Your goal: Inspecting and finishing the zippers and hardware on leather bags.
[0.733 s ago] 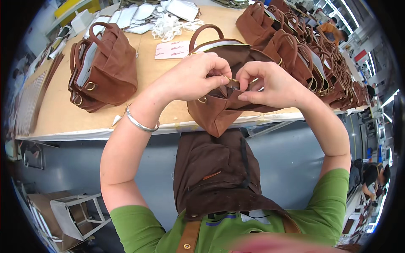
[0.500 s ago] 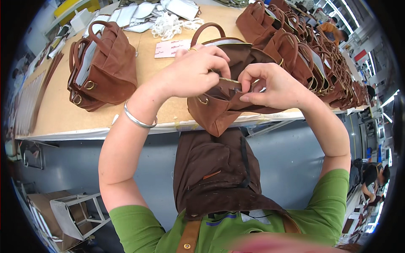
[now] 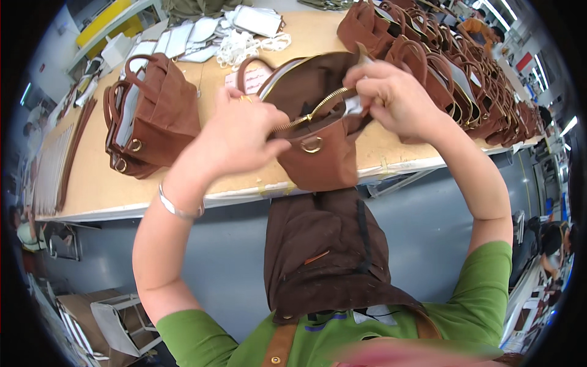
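1. The right hand (image 3: 394,98), at about two o'clock of the bag mouth, has its fingers bent and closed on the far end of the gold zipper (image 3: 309,117).
2. The left hand (image 3: 241,131), at nine o'clock, curls its fingers over the zipper's other end, thumb apart below; motion blur means I cannot tell how firmly it grips, if at all. Placed at opposite ends, the hands probably serve to keep the strip stretched and in plain sight.
3. Between them is the brown bag (image 3: 330,162), upright at the table's near edge, probably kept close for an easy reach. Its metal ring (image 3: 312,145) faces six o'clock; its handle (image 3: 251,66) leans toward ten, leaving the mouth uncovered.
4. At nine o'clock, well apart, stands a second brown bag (image 3: 162,116), perhaps set aside to leave working room.
5. From one to three o'clock, rows of brown bags (image 3: 465,92) crowd together, likely to save table space.
6. Toward ten and eleven o'clock lie white straps (image 3: 238,49) and flat white pieces (image 3: 202,37), seemingly grouped by kind on the table (image 3: 79,183).
7. At six o'clock hangs the wearer's dark apron (image 3: 324,244).
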A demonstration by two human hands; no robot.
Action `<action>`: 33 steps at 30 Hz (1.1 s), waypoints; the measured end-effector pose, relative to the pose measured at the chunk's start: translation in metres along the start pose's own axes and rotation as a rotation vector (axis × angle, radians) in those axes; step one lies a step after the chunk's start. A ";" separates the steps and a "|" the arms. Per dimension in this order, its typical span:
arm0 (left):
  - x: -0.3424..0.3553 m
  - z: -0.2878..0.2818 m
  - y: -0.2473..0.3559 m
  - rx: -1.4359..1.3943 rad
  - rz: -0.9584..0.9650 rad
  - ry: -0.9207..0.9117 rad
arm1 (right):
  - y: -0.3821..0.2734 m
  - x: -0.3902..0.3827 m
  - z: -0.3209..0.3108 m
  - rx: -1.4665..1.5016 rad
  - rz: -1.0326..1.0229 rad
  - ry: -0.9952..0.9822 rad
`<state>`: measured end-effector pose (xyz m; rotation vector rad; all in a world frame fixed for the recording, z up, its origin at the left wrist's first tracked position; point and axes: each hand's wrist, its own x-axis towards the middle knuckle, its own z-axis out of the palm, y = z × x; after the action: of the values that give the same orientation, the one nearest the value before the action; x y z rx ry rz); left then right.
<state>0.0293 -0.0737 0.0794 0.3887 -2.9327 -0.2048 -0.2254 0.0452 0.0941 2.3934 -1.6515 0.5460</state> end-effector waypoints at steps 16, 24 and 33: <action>0.118 0.019 -0.008 -0.041 0.100 -0.107 | -0.025 -0.002 0.031 0.201 0.408 0.285; 0.135 -0.021 -0.015 -0.044 -0.055 -0.365 | -0.011 -0.007 0.042 0.014 0.584 0.043; 0.136 0.022 -0.017 -0.104 0.145 -0.263 | 0.034 -0.026 0.044 0.673 0.707 0.119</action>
<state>-0.1001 -0.1241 0.0760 0.1415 -3.1727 -0.4149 -0.2564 0.0402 0.0419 1.9709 -2.5496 1.5267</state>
